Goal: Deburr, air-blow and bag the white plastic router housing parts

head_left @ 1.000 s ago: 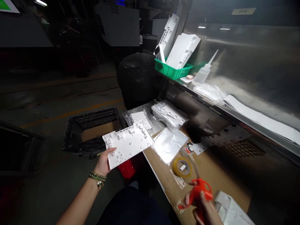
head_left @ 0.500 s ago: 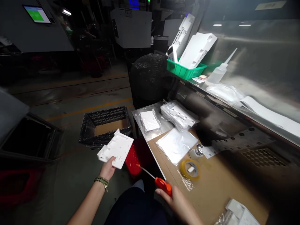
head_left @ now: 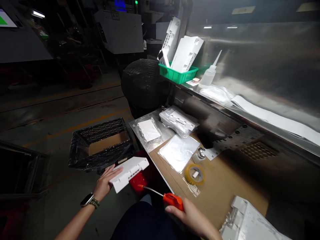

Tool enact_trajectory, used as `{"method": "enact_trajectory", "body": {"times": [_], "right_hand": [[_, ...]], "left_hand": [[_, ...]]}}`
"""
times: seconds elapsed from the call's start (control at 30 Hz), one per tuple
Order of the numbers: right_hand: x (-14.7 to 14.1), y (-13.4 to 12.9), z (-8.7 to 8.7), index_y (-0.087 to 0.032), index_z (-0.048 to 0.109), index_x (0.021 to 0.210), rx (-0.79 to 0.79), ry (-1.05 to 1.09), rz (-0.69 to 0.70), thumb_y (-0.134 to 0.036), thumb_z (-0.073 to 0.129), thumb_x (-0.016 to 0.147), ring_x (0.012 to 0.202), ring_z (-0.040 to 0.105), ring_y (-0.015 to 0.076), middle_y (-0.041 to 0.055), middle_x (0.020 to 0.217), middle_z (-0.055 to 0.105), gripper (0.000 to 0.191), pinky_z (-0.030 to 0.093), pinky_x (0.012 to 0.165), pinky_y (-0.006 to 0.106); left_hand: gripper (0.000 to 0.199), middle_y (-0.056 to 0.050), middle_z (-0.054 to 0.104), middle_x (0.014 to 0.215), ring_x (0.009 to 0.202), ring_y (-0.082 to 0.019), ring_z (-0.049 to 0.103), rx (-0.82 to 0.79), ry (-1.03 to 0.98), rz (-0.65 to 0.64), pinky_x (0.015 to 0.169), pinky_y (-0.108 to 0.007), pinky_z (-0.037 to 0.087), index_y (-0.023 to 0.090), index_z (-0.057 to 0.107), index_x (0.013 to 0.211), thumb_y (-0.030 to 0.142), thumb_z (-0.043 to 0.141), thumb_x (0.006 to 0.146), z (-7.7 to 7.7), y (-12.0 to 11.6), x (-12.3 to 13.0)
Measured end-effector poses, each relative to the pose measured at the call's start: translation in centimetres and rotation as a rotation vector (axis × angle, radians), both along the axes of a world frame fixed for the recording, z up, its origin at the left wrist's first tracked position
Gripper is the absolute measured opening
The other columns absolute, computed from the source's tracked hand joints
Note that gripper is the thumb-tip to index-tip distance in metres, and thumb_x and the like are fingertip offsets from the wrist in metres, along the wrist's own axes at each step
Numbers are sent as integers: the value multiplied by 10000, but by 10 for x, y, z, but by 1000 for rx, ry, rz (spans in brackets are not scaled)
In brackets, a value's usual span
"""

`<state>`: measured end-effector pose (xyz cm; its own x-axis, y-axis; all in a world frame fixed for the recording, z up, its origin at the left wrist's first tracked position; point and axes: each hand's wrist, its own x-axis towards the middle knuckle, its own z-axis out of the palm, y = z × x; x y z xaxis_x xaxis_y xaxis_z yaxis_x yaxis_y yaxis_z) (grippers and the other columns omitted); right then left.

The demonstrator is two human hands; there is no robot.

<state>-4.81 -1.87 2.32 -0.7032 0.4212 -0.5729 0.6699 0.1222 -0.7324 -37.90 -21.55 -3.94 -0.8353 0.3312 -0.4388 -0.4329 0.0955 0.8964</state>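
Panel of white plastic, in the head view, is gripped at one end by the half-curled left hand, beside the table: probably light, stiff, slick, with snappable tabs, best held by plain edges. Right hand wraps an orange air gun.

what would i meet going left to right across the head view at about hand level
Smartwatch → left hand → white plastic panel → orange air blow gun → yellow tape roll → white plastic housing
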Motion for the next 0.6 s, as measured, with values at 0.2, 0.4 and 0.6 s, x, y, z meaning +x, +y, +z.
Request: {"method": "enact_trajectory", "body": {"times": [0.2,0.4,0.6], "right_hand": [[-1,-10,6,-251,669,940,102,-16,-1,-690,632,829,761,645,225,25,846,729,454,380,622,262],[-1,-10,9,-246,678,898,88,50,-118,-682,704,772,679,621,199,17,777,714,454,351,557,248],[51,23,-25,-169,681,1011,-180,262,-728,-787,500,842,545,631,181,70,774,745,666,448,504,271]], "left_hand": [[447,-97,782,1057,1330,-286,574,-31,-93,237,1065,-372,499,175,684,1156,48,657,728,-20,18,-18],[608,-5,764,1197,1282,-248,619,88,-172,130,1105,-357,472,293,678,1270,8,624,736,-16,52,-24],[750,-5,768,1211,1317,-311,585,123,-216,-149,1038,-387,557,315,633,1364,-4,672,687,0,84,-20]]}}
